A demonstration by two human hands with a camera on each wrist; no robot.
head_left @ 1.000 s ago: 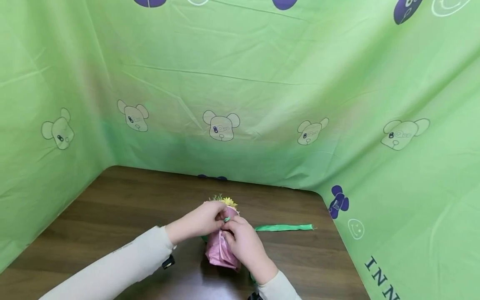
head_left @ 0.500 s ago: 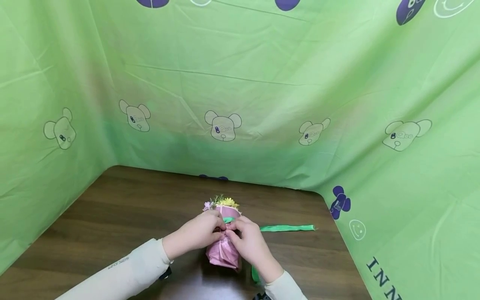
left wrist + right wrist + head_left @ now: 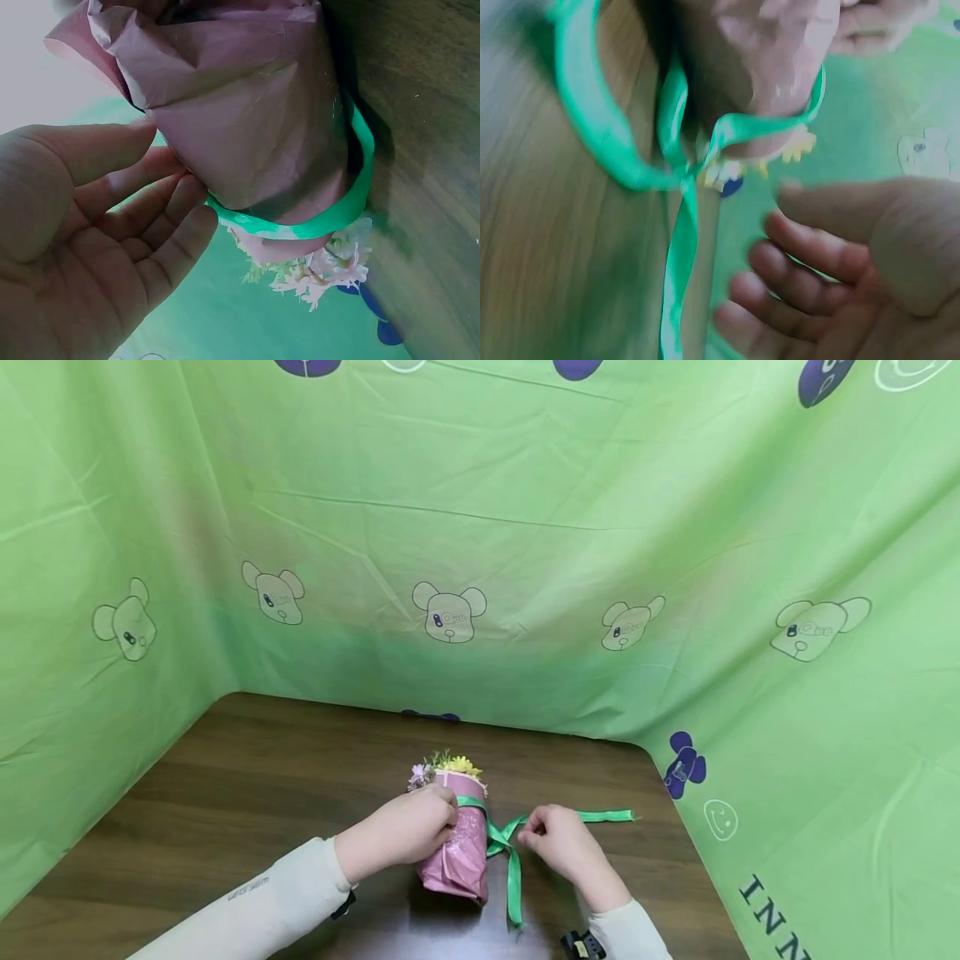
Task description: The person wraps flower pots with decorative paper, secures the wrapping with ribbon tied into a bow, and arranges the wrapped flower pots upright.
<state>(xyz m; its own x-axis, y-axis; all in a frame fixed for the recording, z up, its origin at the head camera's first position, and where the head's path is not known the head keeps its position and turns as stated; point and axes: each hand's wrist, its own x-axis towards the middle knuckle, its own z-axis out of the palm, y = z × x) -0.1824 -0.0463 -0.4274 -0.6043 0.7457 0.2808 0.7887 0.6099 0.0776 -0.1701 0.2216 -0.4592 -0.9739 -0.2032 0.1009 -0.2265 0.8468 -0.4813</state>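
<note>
A small bouquet [image 3: 467, 852] in shiny pink wrapping lies on the table, its yellow [image 3: 459, 766] and pale purple flowers [image 3: 420, 775] pointing away. My left hand [image 3: 405, 822] holds its left side; in the left wrist view the thumb and fingertips meet the edge of the wrapping [image 3: 247, 142], beside the green ribbon [image 3: 300, 227]. That ribbon [image 3: 513, 885] passes round the bouquet and crosses itself just to the right, with loose ends on the table. My right hand [image 3: 562, 843] is beside the crossing, fingers loosely bent; the right wrist view shows nothing in it.
The brown wooden table [image 3: 300, 760] extends around the bouquet. Green cloth [image 3: 525, 527] printed with bear heads hangs behind it and along both sides. One ribbon end [image 3: 609, 816] stretches right, beyond my right hand.
Both hands were together on top of the bouquet at the ribbon. My right hand has moved off to the right, the left toward the left side, and the ribbon's crossing now shows at right.
</note>
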